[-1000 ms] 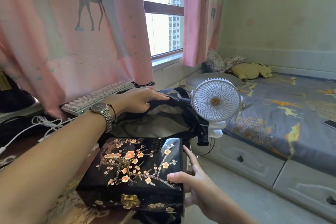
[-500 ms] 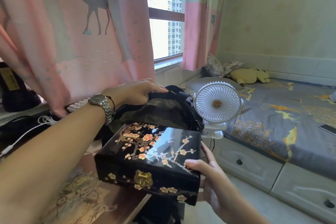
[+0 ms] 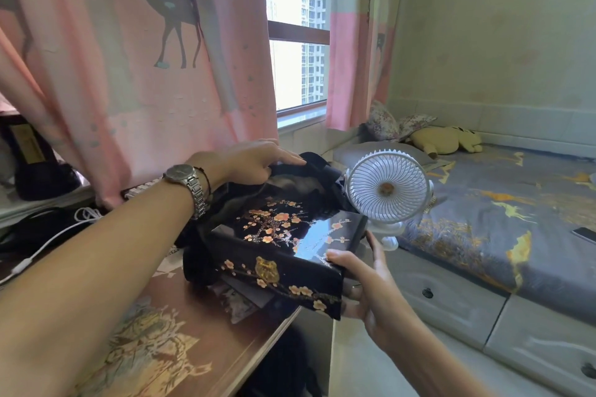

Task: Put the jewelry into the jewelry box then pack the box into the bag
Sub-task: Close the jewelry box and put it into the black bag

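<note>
Step in hand: the jewelry box (image 3: 283, 245) is shut and partly fed into the bag (image 3: 309, 180); by my reading the packing step is underway and not finished.
Right hand (image 3: 371, 280): wrapped round the box's near right corner, thumb lying on the glossy lid, the other fingers (image 3: 374, 245) curled along the side and beneath; it carries the box's near end.
Left hand (image 3: 254, 159): closed on the far upper edge of the bag's opening, pinching the dark fabric and holding the mouth up and open; a wristwatch (image 3: 188, 182) sits on that wrist.
Where the box lies: ahead of and to the left of the right hand's fingers, below and nearer than the left hand's fingers; its far end is already under the lifted fabric, while its clasp face hangs out over the worktop (image 3: 180, 332) edge.
Long axis: runs from the right hand away toward the left hand, tilted with the near end lower.
Nearer hand: the right one holds the box; the left touches only the bag.
Coming move turns on: a push along that axis, away from the right hand's fingers into the opening.
Risk: the fan (image 3: 388, 192) stands just beside the box's far right corner and could be clipped.
</note>
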The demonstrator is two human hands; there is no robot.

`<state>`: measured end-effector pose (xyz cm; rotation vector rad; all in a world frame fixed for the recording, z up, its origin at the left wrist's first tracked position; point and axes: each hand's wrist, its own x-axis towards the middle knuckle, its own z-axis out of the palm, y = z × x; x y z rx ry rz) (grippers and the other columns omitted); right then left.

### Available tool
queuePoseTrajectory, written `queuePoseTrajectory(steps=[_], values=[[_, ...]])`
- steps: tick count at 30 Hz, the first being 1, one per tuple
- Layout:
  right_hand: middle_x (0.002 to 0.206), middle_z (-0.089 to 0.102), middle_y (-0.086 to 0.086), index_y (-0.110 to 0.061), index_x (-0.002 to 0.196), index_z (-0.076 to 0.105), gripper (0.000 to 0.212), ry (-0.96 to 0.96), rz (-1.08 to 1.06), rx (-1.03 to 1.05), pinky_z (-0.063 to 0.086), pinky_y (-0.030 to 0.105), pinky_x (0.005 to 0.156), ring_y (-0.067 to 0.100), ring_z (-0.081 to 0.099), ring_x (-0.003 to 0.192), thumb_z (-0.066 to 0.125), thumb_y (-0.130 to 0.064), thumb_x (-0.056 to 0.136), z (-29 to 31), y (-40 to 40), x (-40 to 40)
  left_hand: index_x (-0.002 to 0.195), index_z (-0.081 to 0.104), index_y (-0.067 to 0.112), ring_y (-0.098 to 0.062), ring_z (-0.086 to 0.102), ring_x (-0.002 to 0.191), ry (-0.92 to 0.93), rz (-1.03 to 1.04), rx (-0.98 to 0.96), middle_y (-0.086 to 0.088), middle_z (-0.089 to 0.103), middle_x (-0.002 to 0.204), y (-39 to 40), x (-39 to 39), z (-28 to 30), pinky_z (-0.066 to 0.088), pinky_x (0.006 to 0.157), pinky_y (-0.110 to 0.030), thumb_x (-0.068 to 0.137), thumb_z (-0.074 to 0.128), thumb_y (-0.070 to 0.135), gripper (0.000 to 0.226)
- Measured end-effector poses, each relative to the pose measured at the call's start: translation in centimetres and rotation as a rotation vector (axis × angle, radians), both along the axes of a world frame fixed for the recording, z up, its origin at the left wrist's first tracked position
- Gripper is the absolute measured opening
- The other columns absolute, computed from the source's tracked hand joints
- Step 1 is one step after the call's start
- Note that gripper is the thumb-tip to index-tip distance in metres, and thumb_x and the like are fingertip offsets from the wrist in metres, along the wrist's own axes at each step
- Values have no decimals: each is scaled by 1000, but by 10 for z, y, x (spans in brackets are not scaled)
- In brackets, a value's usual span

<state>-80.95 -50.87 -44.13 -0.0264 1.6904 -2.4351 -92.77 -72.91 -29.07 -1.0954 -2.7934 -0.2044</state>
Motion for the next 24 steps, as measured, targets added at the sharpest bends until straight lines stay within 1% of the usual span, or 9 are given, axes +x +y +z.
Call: queuePoseTrajectory(steps=[4,7,9,13,15,17,20,22,24], values=[[114,69,7,-52,130,33,95,-10,-59,-21,58,46,58,24,74,73,86,-19,59,-1,-13,-9,130,53,33,14,40,92,-18,-26,22,31,51,112,1,2,-1,33,75,-11,79,44,-15,70],[113,69,6,-50,135,29,94,-8,-90,-38,59,47,58,26,74,73,83,-19,64,0,-22,-16,130,39,49,-8,43,93,-22,-17,15,15,62,117,-1,4,-4,42,83,-27,81,44,-13,79],[115,68,2,-50,135,28,95,-3,-113,-61,58,40,55,24,75,77,83,-18,64,1,-28,-20,131,36,49,-17,44,94,-28,-13,-5,4,63,119,-2,4,-4,44,85,-38,82,44,-12,79],[119,65,-2,-51,135,28,102,-8,-156,-86,61,45,66,25,72,95,87,-20,58,2,-43,-26,135,42,41,-16,43,92,-24,-33,-21,4,62,125,-1,1,-4,42,82,-30,81,44,-13,76],[121,63,-1,-49,137,27,106,-7,-194,-94,60,47,74,26,69,101,88,-21,55,2,-51,-30,134,45,38,-8,44,93,-18,-46,-11,7,61,127,0,0,-3,37,81,-17,80,44,-15,76],[124,61,-1,-46,140,24,111,-3,-227,-90,54,54,88,25,66,106,89,-22,54,2,-56,-34,133,50,26,17,42,93,-23,-89,34,16,57,125,0,2,-2,33,81,-1,76,44,-20,73],[124,60,-3,-46,140,22,113,2,-252,-80,53,56,90,22,65,106,89,-26,52,1,-62,-40,130,54,12,36,36,92,-47,-129,74,30,43,116,2,6,0,26,74,10,73,43,-24,69],[124,60,-3,-49,138,21,115,-10,-269,-70,53,55,90,23,65,105,90,-32,47,0,-66,-44,131,53,12,27,44,91,-50,-101,66,36,39,109,4,9,4,30,71,6,74,43,-23,67],[126,58,-2,-53,135,20,117,-29,-296,-55,52,54,92,25,63,108,90,-38,42,0,-72,-48,132,52,14,-1,55,91,-45,-68,42,36,40,103,5,11,6,37,68,-3,77,43,-21,66]])
